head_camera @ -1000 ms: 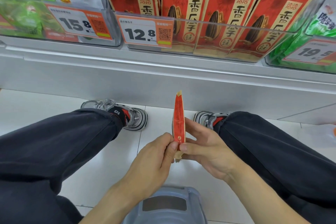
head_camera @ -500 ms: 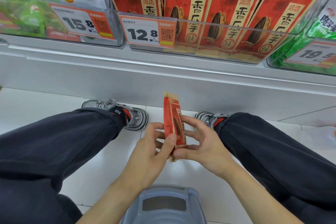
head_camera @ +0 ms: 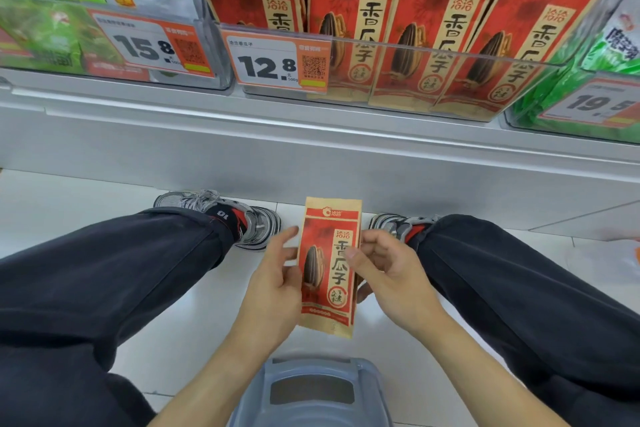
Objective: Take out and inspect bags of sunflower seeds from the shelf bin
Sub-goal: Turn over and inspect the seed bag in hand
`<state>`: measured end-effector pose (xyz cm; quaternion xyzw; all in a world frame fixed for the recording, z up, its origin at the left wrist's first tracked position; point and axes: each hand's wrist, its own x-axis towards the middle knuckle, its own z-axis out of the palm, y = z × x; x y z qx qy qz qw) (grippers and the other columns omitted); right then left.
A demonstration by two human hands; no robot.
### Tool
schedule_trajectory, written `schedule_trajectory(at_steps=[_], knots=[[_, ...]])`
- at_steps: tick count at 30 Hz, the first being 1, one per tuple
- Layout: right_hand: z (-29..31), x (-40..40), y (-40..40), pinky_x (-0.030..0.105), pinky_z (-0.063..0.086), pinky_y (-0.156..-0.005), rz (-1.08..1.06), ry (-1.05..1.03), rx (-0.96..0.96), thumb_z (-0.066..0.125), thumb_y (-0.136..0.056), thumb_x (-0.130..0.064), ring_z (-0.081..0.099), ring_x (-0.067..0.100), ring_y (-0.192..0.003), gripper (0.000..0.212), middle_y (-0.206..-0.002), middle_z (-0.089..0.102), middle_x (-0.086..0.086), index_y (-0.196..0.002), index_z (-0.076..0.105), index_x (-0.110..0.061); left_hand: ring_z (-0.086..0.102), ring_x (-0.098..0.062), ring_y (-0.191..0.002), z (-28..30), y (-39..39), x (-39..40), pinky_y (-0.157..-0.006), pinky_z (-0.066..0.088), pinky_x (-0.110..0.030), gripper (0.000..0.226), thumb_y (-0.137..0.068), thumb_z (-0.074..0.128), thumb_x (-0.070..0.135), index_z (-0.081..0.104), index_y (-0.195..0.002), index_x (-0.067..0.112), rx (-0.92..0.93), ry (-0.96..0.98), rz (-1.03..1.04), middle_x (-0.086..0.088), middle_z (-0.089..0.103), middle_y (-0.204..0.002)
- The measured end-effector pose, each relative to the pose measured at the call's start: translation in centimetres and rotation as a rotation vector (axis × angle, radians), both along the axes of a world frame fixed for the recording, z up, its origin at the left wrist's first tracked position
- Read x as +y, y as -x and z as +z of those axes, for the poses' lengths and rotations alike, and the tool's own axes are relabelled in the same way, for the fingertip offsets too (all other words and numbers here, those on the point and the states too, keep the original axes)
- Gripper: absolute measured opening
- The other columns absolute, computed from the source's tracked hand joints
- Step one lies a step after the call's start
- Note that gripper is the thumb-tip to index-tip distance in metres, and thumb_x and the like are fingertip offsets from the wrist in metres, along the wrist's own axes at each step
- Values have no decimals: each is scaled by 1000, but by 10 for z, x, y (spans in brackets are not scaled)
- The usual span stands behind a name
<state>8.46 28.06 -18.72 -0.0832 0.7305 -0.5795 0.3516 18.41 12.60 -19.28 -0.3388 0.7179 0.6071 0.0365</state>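
Bag [head_camera: 327, 267] turned face-on; left hand [head_camera: 273, 288], right hand [head_camera: 388, 274] fingers pinch its edges.

You wear dark charcoal trousers [head_camera: 104, 274], bare forearms with no sleeves, and grey mesh sneakers [head_camera: 221, 215] with red-and-black tongues, one marked "10".

Seed bag [head_camera: 328, 267] was edge-on btwn the hands 1 s ago; it turned till its printed front faced up. Left hand [head_camera: 273, 282] shifted from a fingertip pinch at the bottom to holding the left edge, right hand [head_camera: 388, 274] to the right edge w/ thumb on front.
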Motion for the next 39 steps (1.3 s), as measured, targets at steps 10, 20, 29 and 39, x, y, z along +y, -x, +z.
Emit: schedule_trajectory(at_steps=[10,20,29,39], knots=[[2,-5,-13,28,60,-68,39,104,38,62,-90,-36,71,25,-93,22,-95,75,3,-100,71,-19,65,8,-103,19,7,10,-82,49,-10,35,-84,53,57,47,-118,58,82,-168,-56,36,65,-108],[2,-6,-17,52,62,-77,-8,191,-58,68,-90,-25,69,42,-92,22,-91,76,14,-95,75,-4,57,12,-115,9,4,15,-103,45,-18,41,-97,37,67,55,-129,47,36,-150,-44,30,66,-119],[2,-2,-15,37,60,-90,134,107,-73,83,-83,-19,65,10,-117,37,-120,72,-5,-118,73,-22,71,-28,-93,11,8,16,-89,58,-43,64,-89,35,71,69,-109,20,34,-243,139,-12,74,-96],[3,1,-10,43,60,-91,118,234,-177,80,-80,8,62,21,-127,61,-134,67,-1,-134,63,-14,52,1,-131,3,5,9,-110,47,-35,60,-92,49,70,33,-148,56,96,-304,-107,21,55,-143]])
